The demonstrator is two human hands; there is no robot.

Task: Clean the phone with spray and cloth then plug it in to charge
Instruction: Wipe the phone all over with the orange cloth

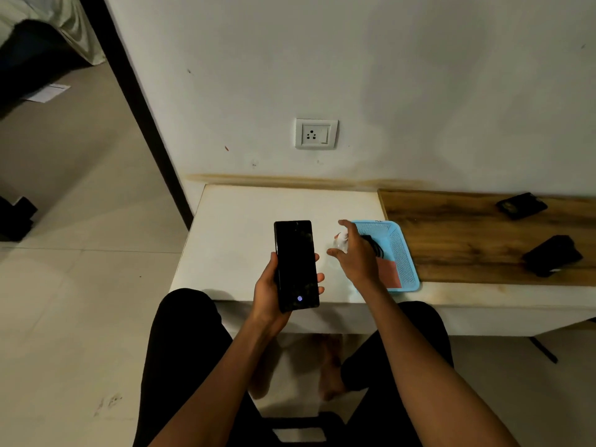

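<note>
Phone (296, 264) gripped in left hand (270, 287) fingers | right hand (354, 253) fingers curled round spray bottle (339, 241)

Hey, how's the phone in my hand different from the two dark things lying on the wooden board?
The phone is held up in the left hand; the two dark things lie untouched on the wooden board. The phone is long, flat and slim; they look shorter and chunkier. The phone's screen shows a small lit dot; they show no light. All are black. What the two are, I can't tell.
</note>
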